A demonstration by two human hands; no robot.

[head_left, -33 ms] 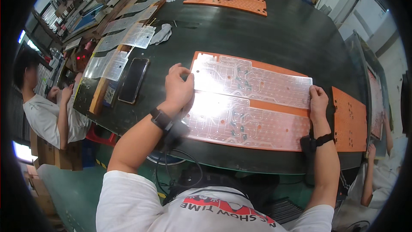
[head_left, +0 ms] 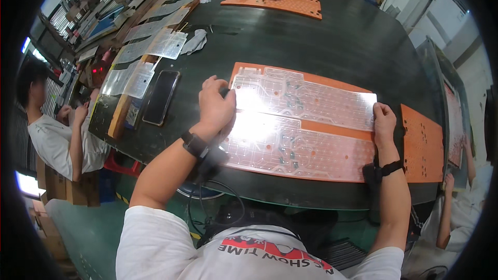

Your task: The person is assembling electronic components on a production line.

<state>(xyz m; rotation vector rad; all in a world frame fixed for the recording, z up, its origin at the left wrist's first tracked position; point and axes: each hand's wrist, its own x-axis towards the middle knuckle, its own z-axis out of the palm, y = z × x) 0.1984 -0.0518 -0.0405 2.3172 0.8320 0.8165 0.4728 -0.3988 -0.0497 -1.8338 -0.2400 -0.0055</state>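
Observation:
Two clear plastic film sheets printed with circuit traces lie on an orange perforated board in front of me, one beyond the other. My left hand (head_left: pixel 217 105) is at the left end of the far circuit film (head_left: pixel 327 102), its fingers closed at the edge; the fingertips are partly hidden. At that film's right end, my right hand (head_left: pixel 385 123) pinches the edge between thumb and fingers. The near circuit film (head_left: pixel 332 154) lies flat, with strong glare on its left part. Bare orange of the board (head_left: pixel 337 128) shows between the films.
A second orange board (head_left: pixel 423 145) lies at the right. To the left are a phone (head_left: pixel 162 97), a grey cloth (head_left: pixel 195 42) and a wooden rail (head_left: pixel 124 109) with silvery sheets (head_left: pixel 167 44). A co-worker's hands rest on another orange board (head_left: pixel 275 1) across the table.

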